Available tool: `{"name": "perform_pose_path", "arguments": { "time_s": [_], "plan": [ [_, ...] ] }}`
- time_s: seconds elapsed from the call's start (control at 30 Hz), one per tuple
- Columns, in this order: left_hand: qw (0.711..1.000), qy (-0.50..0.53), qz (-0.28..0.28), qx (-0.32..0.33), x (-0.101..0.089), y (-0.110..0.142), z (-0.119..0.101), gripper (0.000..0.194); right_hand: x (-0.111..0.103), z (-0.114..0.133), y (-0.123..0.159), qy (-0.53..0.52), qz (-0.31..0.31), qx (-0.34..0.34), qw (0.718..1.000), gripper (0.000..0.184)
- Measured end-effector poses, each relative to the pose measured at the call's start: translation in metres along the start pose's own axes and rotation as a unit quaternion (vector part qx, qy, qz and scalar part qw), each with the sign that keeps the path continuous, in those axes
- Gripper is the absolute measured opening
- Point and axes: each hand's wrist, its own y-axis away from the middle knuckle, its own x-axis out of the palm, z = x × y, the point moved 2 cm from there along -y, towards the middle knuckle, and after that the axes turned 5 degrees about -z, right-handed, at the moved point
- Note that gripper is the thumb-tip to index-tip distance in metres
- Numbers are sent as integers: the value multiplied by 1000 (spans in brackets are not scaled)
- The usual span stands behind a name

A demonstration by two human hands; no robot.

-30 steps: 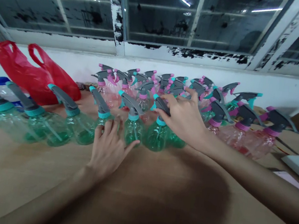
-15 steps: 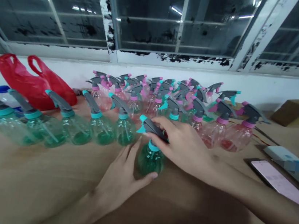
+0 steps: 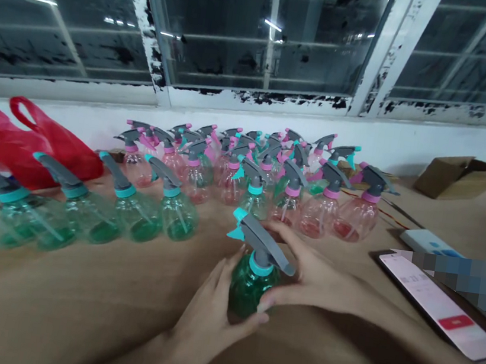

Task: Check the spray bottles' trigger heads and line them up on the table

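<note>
A green spray bottle (image 3: 248, 293) with a turquoise collar and a grey trigger head stands in front of me, its turquoise nozzle facing left. My left hand (image 3: 212, 309) curls round the left side of its body, thumb across the front. From the right, my right hand (image 3: 313, 278) grips the same bottle, thumb on the lower front and fingers reaching behind the grey head. Fingertips at the back are hidden. To the left runs a row of similar green spray bottles (image 3: 178, 218) with turquoise collars.
Behind stands a cluster of pink and green spray bottles (image 3: 317, 215). A red plastic bag (image 3: 45, 150) lies at the left, an open cardboard box (image 3: 454, 177) at the back right. A phone (image 3: 437, 303) and a white box (image 3: 427, 242) lie at the right.
My right hand has moved from the grey spray head down to the bottle's body. The bottle sits nearer to me, apart from the green row. The view has shifted to the right.
</note>
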Motion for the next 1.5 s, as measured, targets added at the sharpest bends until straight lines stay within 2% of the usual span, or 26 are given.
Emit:
{"name": "perform_pose_path", "arguments": {
  "time_s": [0.1, 0.17, 0.27, 0.37, 0.5, 0.7, 0.9, 1.13, 1.27, 1.4, 1.5],
  "plan": [
    [1000, 8, 5, 20, 13, -6, -1, 80, 3, -11, -3, -67, -20, -23, 997, 76],
    [999, 8, 16, 38, 21, -11, -2, 84, 4, -11, -6, -91, -52, -28, 994, 62],
    [998, 4, 25, 52, 28, -18, -3, 84, 3, -7, -10, -95, -110, -39, 989, 36],
    [998, 0, 33, 50, 31, -23, -1, 85, 3, -9, -12, -72, -138, -41, 987, 25],
    [998, -11, 54, 42, 32, -30, 5, 89, 5, -18, -15, -67, -152, -30, 986, 24],
    [988, -94, 87, 91, 21, -35, 29, 95, 4, -24, -29, -63, -160, -22, 985, 23],
    [966, -197, 101, 131, 3, -26, 52, 81, 2, -32, -36, -65, -172, -37, 982, 20],
    [959, -220, 115, 137, 7, -22, 55, 76, 2, -35, -37, -53, -166, -24, 984, 25],
    [958, -226, 115, 132, 8, -22, 57, 74, 2, -31, -34, -49, -172, -16, 984, 19],
    [955, -233, 129, 129, 8, -22, 56, 73, 1, -30, -34, -76, -148, 12, 986, 27],
    [952, -241, 128, 137, 8, -23, 56, 72, -1, -27, -36, -39, -159, -8, 987, 17]
  ]
}}
